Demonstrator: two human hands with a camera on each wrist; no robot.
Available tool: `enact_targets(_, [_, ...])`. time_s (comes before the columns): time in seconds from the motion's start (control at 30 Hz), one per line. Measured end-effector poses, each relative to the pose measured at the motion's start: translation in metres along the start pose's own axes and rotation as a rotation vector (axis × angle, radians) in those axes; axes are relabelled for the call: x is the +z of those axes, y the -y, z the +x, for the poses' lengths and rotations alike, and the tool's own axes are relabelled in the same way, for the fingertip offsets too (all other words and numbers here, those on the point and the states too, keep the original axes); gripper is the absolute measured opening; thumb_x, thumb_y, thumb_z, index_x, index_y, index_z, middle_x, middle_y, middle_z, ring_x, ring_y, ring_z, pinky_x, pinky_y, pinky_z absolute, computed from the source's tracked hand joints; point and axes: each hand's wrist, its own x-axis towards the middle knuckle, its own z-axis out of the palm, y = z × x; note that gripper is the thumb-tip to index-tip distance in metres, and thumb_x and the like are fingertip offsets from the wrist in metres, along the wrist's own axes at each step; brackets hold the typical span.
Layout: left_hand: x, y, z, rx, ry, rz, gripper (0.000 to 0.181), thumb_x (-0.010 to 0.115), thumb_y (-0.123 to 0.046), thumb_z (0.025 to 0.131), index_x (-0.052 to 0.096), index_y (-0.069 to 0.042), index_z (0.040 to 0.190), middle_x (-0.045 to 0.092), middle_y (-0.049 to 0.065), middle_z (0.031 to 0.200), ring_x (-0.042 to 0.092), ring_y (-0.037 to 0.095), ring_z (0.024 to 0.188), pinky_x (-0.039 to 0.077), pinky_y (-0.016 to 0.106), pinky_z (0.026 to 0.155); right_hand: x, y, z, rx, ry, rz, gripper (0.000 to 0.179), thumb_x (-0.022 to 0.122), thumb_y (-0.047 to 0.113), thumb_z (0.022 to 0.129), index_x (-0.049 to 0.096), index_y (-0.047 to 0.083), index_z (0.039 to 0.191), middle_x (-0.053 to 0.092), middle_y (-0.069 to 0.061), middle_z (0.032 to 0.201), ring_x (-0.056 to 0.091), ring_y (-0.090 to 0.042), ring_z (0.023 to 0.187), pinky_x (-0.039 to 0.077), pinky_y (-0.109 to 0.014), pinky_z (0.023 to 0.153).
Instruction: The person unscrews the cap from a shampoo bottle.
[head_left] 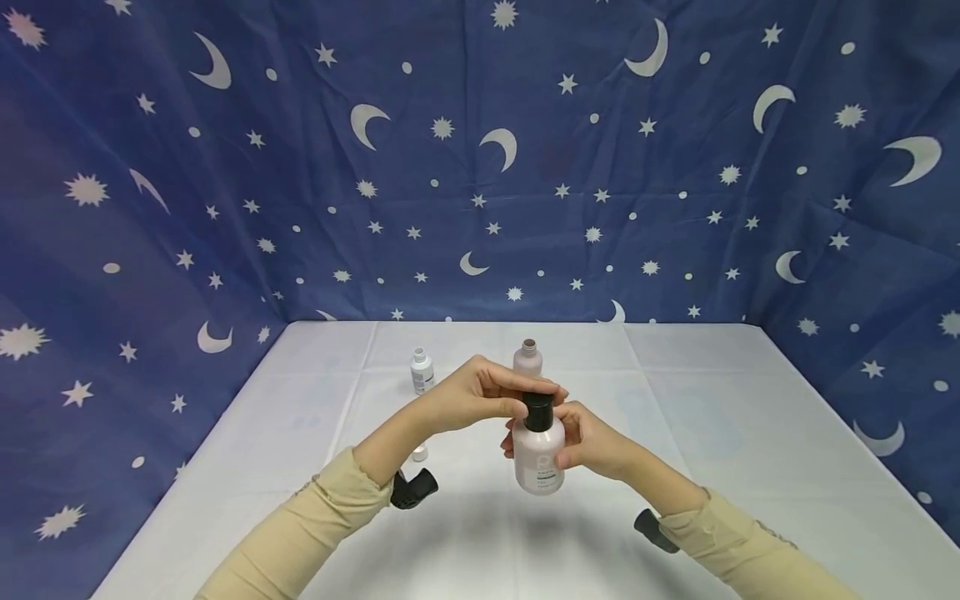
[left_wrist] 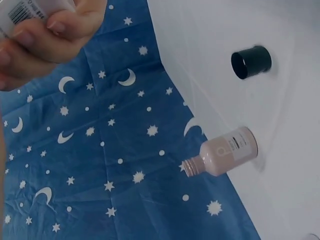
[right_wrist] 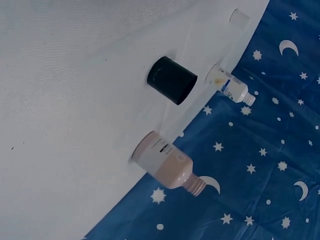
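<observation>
In the head view my right hand (head_left: 596, 442) holds a pale pink bottle (head_left: 538, 477) by its body, thumb in front and fingers around the far side. My left hand (head_left: 476, 398) reaches in from the left and pinches the black cap (head_left: 538, 414) on that bottle, its thumb at the cap's near side. The bottle is upright, raised over the white table. Behind the hands stands a second pink bottle (head_left: 528, 360) with a bare threaded neck. A loose black cap (right_wrist: 171, 80) stands on the table in the right wrist view; in the head view it is hidden.
A small white bottle (head_left: 422, 375) with an uncapped neck stands at the back left, a small white cap (head_left: 420, 452) nearer me. Black camera pieces (head_left: 414, 489) stick out at both wrists. The white table (head_left: 712, 417) meets a blue star-and-moon curtain (head_left: 480, 167) on three sides.
</observation>
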Motion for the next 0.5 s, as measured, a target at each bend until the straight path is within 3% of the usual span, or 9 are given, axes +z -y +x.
enact_targets(0.13, [-0.002,0.002,-0.001,0.016,-0.013,0.034,0.069,0.062,-0.034,0.087,0.044,0.021,0.125,0.047,0.038,0.128,0.054,0.029,0.123,0.049,0.030,0.098,-0.001,0.002,0.000,0.008,-0.036,-0.037,0.041,0.069,0.034,0.086,0.060,0.020,0.123,0.066,0.004,0.116,0.061,-0.015,0.111,0.046,-0.034,0.099])
enact_targets(0.37, [0.000,0.011,0.003,0.059,-0.178,0.042,0.082,0.064,-0.046,0.077,0.047,0.023,0.119,0.050,0.042,0.120,0.060,0.005,0.110,0.051,0.027,0.094,-0.002,0.006,0.000,-0.039,-0.087,-0.138,0.040,0.063,0.039,0.089,0.058,0.020,0.124,0.068,0.006,0.112,0.064,-0.012,0.106,0.050,-0.030,0.094])
enact_targets(0.5, [0.005,0.018,0.006,0.125,-0.240,0.003,0.083,0.065,-0.044,0.076,0.046,0.027,0.115,0.047,0.047,0.116,0.061,0.001,0.107,0.051,0.028,0.095,-0.005,0.006,-0.002,-0.064,-0.092,-0.157,0.036,0.062,0.033,0.091,0.058,0.020,0.124,0.068,0.006,0.112,0.064,-0.011,0.105,0.051,-0.029,0.093])
